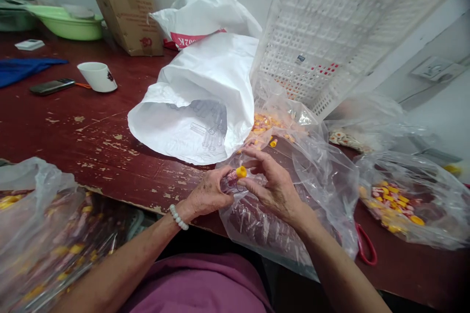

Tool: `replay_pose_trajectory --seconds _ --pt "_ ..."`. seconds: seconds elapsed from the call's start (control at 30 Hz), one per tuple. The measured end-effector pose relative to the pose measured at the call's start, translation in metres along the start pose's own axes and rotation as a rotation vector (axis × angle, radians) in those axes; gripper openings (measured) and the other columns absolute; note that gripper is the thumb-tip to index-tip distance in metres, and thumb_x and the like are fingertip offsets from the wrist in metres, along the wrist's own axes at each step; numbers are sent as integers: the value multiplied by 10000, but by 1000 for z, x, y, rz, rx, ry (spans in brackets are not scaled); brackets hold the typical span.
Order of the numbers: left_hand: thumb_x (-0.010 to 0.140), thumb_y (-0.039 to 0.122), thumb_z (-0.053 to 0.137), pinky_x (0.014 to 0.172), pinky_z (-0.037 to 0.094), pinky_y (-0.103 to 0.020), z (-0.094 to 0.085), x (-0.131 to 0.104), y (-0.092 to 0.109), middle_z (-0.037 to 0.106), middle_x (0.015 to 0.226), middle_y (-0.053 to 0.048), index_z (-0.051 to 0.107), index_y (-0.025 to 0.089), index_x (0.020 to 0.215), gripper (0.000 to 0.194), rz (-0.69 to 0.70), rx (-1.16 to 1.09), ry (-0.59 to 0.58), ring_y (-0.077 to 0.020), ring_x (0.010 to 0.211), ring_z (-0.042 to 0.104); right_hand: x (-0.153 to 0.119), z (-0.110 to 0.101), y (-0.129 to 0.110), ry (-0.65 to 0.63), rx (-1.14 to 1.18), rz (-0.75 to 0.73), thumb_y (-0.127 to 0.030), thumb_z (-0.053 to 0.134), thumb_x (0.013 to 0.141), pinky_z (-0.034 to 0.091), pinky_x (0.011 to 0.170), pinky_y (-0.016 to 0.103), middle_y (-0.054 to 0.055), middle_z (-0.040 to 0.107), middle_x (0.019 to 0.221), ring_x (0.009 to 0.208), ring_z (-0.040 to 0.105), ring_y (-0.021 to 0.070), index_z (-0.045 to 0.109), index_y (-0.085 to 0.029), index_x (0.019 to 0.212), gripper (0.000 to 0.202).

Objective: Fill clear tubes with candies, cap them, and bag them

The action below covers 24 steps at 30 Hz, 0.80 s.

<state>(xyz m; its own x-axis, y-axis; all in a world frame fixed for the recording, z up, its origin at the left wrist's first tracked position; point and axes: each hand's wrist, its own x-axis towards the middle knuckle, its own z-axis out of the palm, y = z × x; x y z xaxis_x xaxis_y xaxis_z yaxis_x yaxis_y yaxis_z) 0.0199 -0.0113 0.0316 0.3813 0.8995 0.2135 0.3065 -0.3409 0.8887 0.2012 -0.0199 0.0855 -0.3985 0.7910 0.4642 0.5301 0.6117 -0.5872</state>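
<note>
My left hand (211, 190), with a bead bracelet at the wrist, is closed around several clear tubes (229, 182). A yellow cap (241, 171) sticks up at the tubes' upper right. My right hand (270, 183) is beside it, thumb near the cap and fingers apart; I make out nothing held in it. Just beyond my hands lies an open white bag (209, 93) with clear tubes (213, 132) inside. To its right, a clear plastic bag (312, 156) holds yellow and pink pieces (266, 122).
A white plastic crate (338, 24) leans at the back right. Bagged yellow and red pieces (394, 198) and red-handled scissors (366, 244) lie right. A cup (98, 77), phone (53, 86), box (128, 10) and green basin (69, 24) stand left; filled bags (62, 234) are at lower left.
</note>
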Motion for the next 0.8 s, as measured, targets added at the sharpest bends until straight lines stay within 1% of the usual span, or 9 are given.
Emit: replay_pose_trajectory --seconds 0.13,0.23,0.33,0.4,0.47,0.5,0.6,0.7,0.8 --pt "591 88 575 560 329 -223 1 1 -1 554 726 19 594 143 806 223 -27 -58 -13 -117 632 457 -6 9 0 44 -49 -17 -154 467 881 460 941 404 79 524 1237 1175 492 207 593 -257 1073 251" --pt "563 62 564 555 331 -220 2 1 -2 565 728 15 604 138 835 285 -74 -58 -44 -118 633 461 -13 19 4 -58 -83 -47 -81 411 833 426 980 437 75 498 1257 1181 476 208 618 -264 1066 361" --pt "566 63 564 535 320 -208 3 0 -11 550 704 21 590 139 796 245 -112 -123 -55 -107 612 453 -13 15 28 -125 -59 -4 -97 411 817 426 976 417 63 500 1279 1179 484 207 654 -251 1006 345" --pt "571 72 573 539 341 -201 2 0 -20 553 708 21 582 142 794 234 -156 -237 -18 -105 613 470 -5 3 61 -22 -110 134 -113 388 820 439 953 383 75 577 1170 1105 537 195 656 -216 964 321" --pt "556 72 589 551 369 -201 -2 0 -29 568 719 14 575 143 787 242 -217 -324 66 -111 625 501 8 -9 102 138 -307 420 -134 375 827 447 919 373 99 633 1021 999 582 204 639 -167 971 303" --pt "541 69 598 554 379 -202 -4 0 -31 576 717 10 568 143 766 239 -248 -348 111 -115 628 513 17 -13 122 154 -404 582 -169 394 836 444 915 380 116 637 1035 999 586 221 628 -152 1018 297" --pt "514 67 610 565 402 -204 -10 1 -31 592 702 3 552 141 716 222 -306 -384 188 -120 631 536 42 -14 168 164 -483 750 -308 468 849 442 876 440 200 617 1102 1015 589 303 587 -108 1143 376" --pt "513 68 614 567 408 -198 -12 1 -25 594 693 5 552 137 706 214 -316 -388 214 -113 624 533 56 -8 187 169 -507 817 -321 516 825 440 844 459 243 609 1106 1017 590 347 603 -101 1132 387" --pt "528 77 631 589 420 -196 -10 1 -26 601 726 2 557 137 735 228 -310 -400 220 -116 662 544 51 -8 184 165 -525 849 -269 460 845 434 841 457 240 624 1073 997 599 340 631 -91 1081 341"
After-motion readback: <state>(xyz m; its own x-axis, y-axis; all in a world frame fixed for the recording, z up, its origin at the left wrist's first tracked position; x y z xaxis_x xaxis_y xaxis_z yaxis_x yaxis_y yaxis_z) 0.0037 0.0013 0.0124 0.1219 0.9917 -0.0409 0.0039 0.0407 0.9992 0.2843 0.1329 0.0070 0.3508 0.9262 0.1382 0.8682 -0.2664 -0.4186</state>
